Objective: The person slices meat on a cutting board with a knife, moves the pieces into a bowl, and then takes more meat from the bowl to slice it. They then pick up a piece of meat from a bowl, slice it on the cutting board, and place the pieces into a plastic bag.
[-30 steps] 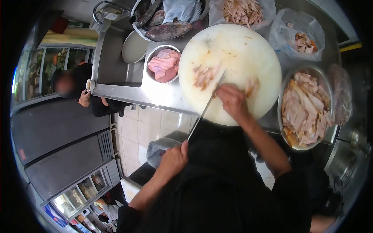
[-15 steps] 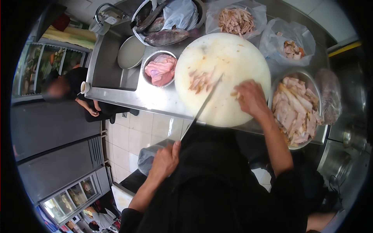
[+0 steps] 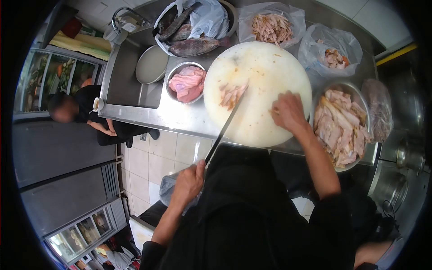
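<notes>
A long knife (image 3: 225, 128) is in my left hand (image 3: 189, 182), fingers wrapped round its handle below the counter edge. Its blade slants up over the round white cutting board (image 3: 258, 58), the tip beside a small pile of sliced meat strips (image 3: 231, 95). On the board's right side, my right hand (image 3: 289, 110) is closed with fingers curled down. Whatever its fingertips may hold is hidden. Right of that hand stands a metal bowl of large meat pieces (image 3: 340, 128).
Behind the board lie a bag of meat strips (image 3: 271, 29) and a bag with smaller scraps (image 3: 334, 59). To the left are a bowl of raw pink meat (image 3: 186, 84), a basin with whole fish (image 3: 194, 47) and a sink (image 3: 121, 85). A person (image 3: 92, 110) sits beyond it.
The knife tip has drawn back slightly left and toward me. My right hand has curled in more, and the pale piece at its fingertips no longer shows clearly.
</notes>
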The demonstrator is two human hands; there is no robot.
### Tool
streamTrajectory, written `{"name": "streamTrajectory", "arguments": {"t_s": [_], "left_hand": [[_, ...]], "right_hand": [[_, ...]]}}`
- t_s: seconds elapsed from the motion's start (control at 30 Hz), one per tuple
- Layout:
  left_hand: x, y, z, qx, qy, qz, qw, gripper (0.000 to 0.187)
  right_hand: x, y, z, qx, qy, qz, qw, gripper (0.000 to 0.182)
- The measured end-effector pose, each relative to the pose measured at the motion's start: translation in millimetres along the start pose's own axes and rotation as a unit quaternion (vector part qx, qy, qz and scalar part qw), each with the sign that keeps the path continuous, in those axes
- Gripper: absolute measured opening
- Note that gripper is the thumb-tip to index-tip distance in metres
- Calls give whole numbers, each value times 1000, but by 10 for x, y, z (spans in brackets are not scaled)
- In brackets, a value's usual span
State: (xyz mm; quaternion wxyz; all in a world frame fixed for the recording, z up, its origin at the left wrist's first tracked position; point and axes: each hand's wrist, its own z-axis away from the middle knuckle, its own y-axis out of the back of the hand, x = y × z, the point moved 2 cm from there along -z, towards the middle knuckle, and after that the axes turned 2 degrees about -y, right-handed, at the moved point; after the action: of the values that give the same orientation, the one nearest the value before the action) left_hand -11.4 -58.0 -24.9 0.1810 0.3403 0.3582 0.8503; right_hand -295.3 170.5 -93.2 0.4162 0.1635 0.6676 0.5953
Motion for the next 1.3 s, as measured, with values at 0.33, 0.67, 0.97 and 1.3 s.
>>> {"name": "streamTrajectory", "arguments": {"t_s": [0.33,0.67,0.97,1.3], "left_hand": [[-160,-47,-6,-13,-23,12,1000,73],[-142,22,7,-2,-12,15,1000,71],[66,171,58,-21,25,38,999,57],[-52,117,104,-36,12,-30,999,56]], "right_hand": [[123,-63,-319,90,-88,-427,896,9],[-736,-556,69,200,53,-254,945,22],[-648,-655,109,191,107,-254,942,18],[-678,-678,131,258,73,-245,932,12]]}}
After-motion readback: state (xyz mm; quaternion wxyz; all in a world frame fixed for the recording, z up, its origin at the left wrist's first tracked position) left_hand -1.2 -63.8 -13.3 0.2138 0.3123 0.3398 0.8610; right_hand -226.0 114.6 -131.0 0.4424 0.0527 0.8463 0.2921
